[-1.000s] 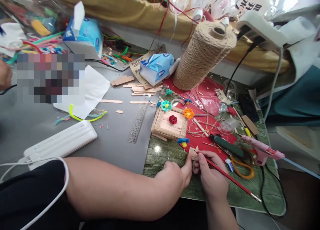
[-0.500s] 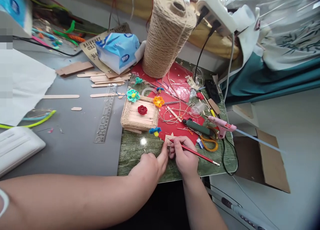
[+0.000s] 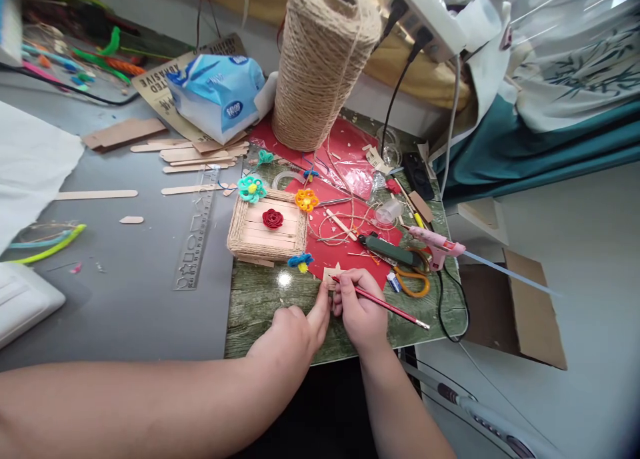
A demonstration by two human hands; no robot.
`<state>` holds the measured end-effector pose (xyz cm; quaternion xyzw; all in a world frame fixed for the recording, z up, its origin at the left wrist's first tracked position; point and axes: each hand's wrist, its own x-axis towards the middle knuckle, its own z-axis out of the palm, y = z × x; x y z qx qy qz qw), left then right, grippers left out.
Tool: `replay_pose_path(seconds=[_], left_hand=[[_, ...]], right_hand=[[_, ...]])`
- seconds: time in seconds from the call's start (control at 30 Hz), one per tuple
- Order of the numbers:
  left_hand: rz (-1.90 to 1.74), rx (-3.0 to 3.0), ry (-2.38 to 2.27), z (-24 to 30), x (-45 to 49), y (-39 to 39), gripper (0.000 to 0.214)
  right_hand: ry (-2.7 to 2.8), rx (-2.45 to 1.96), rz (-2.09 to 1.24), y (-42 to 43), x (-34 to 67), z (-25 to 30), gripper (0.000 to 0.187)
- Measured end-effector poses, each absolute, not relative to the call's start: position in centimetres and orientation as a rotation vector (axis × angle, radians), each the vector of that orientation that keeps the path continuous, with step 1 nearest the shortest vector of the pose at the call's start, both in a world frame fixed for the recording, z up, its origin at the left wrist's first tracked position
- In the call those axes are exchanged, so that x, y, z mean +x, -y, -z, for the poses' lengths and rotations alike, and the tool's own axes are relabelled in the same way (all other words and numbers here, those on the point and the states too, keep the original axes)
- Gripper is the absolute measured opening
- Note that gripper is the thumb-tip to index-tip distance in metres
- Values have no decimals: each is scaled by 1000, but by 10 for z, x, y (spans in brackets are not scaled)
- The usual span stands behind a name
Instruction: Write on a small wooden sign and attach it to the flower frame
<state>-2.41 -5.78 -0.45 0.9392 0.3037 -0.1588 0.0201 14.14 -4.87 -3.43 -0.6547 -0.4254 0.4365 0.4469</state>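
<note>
My right hand (image 3: 364, 312) is closed around a red pencil (image 3: 393, 307); its tip meets a small pale piece of wood (image 3: 330, 276) at the table's front part. From the left, my left hand (image 3: 295, 329) reaches in with its index finger stretched out, holding that piece down against the table. Its other fingers are curled and partly hidden. Just beyond the hands lies a blue and yellow pipe-cleaner flower (image 3: 301, 262). Behind it is a square box (image 3: 255, 236) of craft sticks edged with twine, bearing a red rolled rose (image 3: 273, 219).
A twine spool (image 3: 323, 72) stands at the back beside a blue tissue pack (image 3: 220, 92). On the right lie orange-handled scissors (image 3: 417, 286), a green-handled tool (image 3: 390, 249) and a pink glue gun (image 3: 437, 246). A clear ruler (image 3: 197, 236) and several craft sticks (image 3: 197, 156) lie left.
The view has shifted, so everything on the table sits slightly further left. Both hands keep their place at the small wooden piece, with the pencil tip still on it.
</note>
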Motion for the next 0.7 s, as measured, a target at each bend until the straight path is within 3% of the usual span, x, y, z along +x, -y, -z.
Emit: replay_pose_path(seconds=[0.7], left_hand=[[410, 2888, -961, 5, -24, 61, 73]], right_hand=[[1046, -1611, -1057, 46, 139, 34, 28]])
